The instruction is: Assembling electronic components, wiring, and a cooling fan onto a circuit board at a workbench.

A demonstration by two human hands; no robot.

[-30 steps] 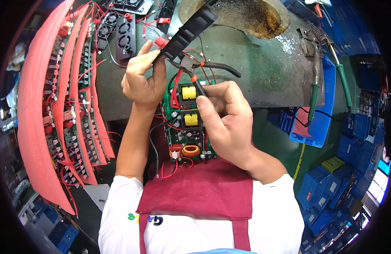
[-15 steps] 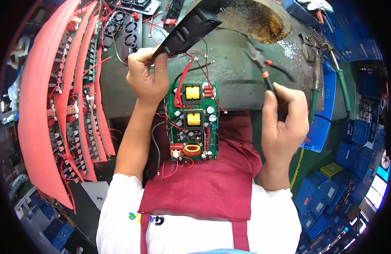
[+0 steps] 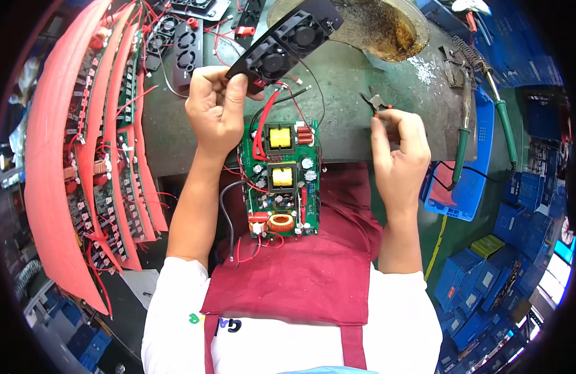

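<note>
Left hand point(image 3: 218, 112) lifts one twin-fan bracket point(image 3: 287, 42); right hand point(image 3: 398, 148) holds one cutter point(image 3: 374, 100)

You have two hands in view: left hand point(image 3: 218, 115) and right hand point(image 3: 400, 149). One black fan bracket point(image 3: 285, 40) in your left hand, carrying two fans. One pair of small cutters point(image 3: 375, 101) at your right fingertips. One green circuit board point(image 3: 280, 177) on your lap, with two yellow transformers point(image 3: 280, 137) and one copper coil ring point(image 3: 280, 222). One more black fan bracket point(image 3: 188, 47) lies on the bench, again two fans. One soldering iron point(image 3: 465, 134) with a green handle, one solder pot point(image 3: 381, 28). Red trays of boards point(image 3: 63, 162) at your left: about four rows, exact count unclear. Blue bins point(image 3: 487, 280) at your right: several, too crowded to count. One dark red apron point(image 3: 300, 274).
</note>
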